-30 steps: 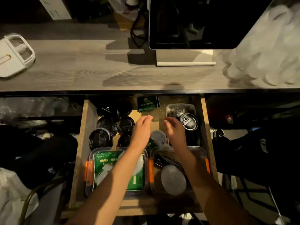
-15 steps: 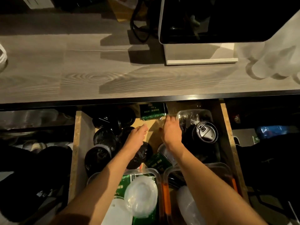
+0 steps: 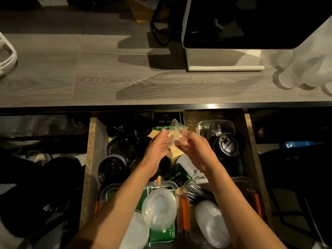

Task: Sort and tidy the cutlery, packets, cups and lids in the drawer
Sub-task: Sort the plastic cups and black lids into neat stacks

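Note:
Both hands meet above the middle of the open drawer (image 3: pixel 92 159) and hold a small clear plastic bag (image 3: pixel 175 134) between them. My left hand (image 3: pixel 158 148) cups it from the left, my right hand (image 3: pixel 194 148) pinches it from the right. Black cup lids (image 3: pixel 120 150) lie stacked in the left half of the drawer. Another black lid (image 3: pixel 227 143) sits on a clear tub (image 3: pixel 203 125) at the back right. Green packets (image 3: pixel 177 174) lie mid-drawer. Two clear bins with orange clips stand at the front, the left one (image 3: pixel 107 192) holding green packets and clear lids (image 3: pixel 160 209), the right one (image 3: pixel 249 186) dark cutlery and a clear lid (image 3: pixel 212 225).
A grey wood-grain counter (image 3: pixel 107 81) runs above the drawer. On it stand a dark screen on a white base (image 3: pixel 224 66), stacked clear cups (image 3: pixel 305 69) at the right and a white object (image 3: pixel 5 54) at the far left. Dark shelves flank the drawer.
Both hands reached to the back of the drawer, then lifted and came together; they now hold the clear plastic bag above the drawer. The camera has moved closer.

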A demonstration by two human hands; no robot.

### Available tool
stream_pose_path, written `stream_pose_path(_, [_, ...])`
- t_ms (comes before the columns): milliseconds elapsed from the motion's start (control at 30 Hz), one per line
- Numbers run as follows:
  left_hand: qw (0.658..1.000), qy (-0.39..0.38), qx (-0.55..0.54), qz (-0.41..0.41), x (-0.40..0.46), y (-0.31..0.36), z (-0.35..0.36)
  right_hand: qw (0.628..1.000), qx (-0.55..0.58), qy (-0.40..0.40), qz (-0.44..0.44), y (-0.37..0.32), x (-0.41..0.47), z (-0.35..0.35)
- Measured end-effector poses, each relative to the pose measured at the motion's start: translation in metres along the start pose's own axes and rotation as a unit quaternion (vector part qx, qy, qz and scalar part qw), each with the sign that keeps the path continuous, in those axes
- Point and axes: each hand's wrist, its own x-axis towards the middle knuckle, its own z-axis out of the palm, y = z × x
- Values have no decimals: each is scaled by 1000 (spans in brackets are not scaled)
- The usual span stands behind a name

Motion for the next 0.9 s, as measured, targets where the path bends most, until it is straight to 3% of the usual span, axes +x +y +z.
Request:
stream_pose_path(67, [999, -4, -46, 29, -9, 6, 8, 995, 56, -70, 37, 1, -12, 5])
stream_pose_path(167, [994, 49, -84, 44, -16, 9, 11, 989, 117, -64, 56, 8, -21, 13])
stream_pose_path(300, [992, 106, -58, 40, -18, 5, 10, 997, 51, 64, 7, 14, -28, 12])
stream_pose_path(433, [991, 125, -23, 39, -25, 1, 27, 996, -61, 63, -26, 18, -32, 16])
stream_pose_path(600, [989, 57, -126, -53, -29, 4, 36, 983, -126, 124, -55, 22, -24, 10])
stream_pose_path(700, [991, 27, -109, -77, -25, -1, 34, 977, -173, 120, -29, 22, -7, 8])
stream_pose_path(833, [982, 75, -150, -88, -10, -1, 19, 925, -341, 148, -82, 24, 31, -5])
stream_pose_path(900, [978, 82, -171, -87, 1, 5, 5, 866, -431, 208, -142, 20, 49, -20])
